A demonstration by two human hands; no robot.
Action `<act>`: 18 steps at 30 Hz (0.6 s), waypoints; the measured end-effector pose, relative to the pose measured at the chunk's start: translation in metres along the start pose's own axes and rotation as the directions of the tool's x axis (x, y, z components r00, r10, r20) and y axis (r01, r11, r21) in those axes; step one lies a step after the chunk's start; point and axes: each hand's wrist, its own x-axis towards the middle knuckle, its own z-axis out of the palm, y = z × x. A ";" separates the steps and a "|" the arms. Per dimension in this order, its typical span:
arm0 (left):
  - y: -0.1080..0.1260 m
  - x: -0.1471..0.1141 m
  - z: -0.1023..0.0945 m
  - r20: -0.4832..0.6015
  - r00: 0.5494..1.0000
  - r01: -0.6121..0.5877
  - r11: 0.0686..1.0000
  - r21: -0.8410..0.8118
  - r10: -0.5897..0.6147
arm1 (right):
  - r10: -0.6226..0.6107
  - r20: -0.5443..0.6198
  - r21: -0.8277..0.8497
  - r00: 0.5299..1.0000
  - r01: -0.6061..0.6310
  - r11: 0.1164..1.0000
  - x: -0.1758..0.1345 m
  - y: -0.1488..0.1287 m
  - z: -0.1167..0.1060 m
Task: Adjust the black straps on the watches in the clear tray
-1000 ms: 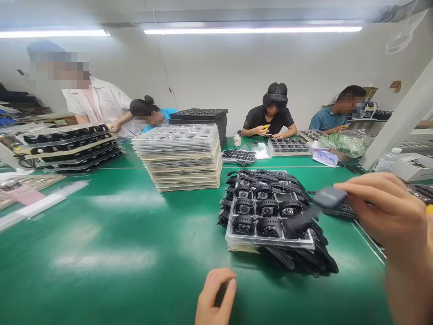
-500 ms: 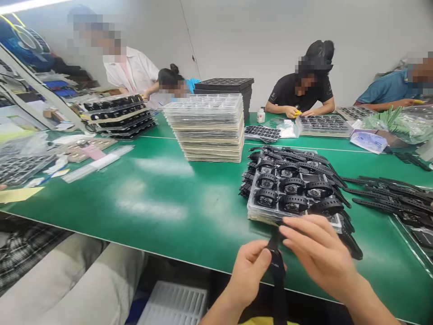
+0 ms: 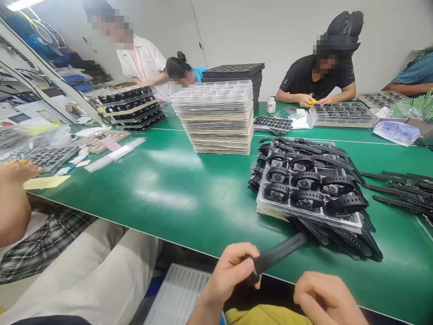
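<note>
Watch strap (image 3: 279, 253), black and perforated, sticks out up and to the right from the left hand (image 3: 230, 273) at the near edge of the green table (image 3: 176, 198). Its lower end is pinched between the thumb and the curled fingers (image 3: 237, 259) of that hand, which are clamped on it; the free end lies over the table edge, pointing toward the clear tray of watches (image 3: 309, 192) just beyond. The right hand (image 3: 326, 300) sits low beside it, apart from the strap, fingers curled together into a loose fist with nothing visible inside.

Far left, another person's hand (image 3: 18, 174) rests on the table edge above a checked cloth. Mid-table stands a tall stack of clear trays (image 3: 216, 119), with black trays (image 3: 133, 108) to its left. More loose straps (image 3: 399, 187) lie right of the watch tray. Across the table, a person in a black shirt (image 3: 318, 76) works over another tray.
</note>
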 end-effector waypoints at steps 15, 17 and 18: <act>-0.017 -0.019 0.029 0.289 0.764 -0.414 0.095 0.905 0.577 | -0.277 -0.325 0.367 0.904 0.390 0.844 0.027 0.006 0.039; -0.011 -0.023 0.020 0.223 0.773 -0.401 0.186 0.897 0.593 | -0.407 -0.396 0.183 0.823 0.506 0.843 0.029 0.011 0.033; -0.007 -0.024 0.017 0.163 0.777 -0.378 0.245 0.893 0.608 | -0.442 -0.430 0.114 0.788 0.532 0.839 0.030 0.014 0.032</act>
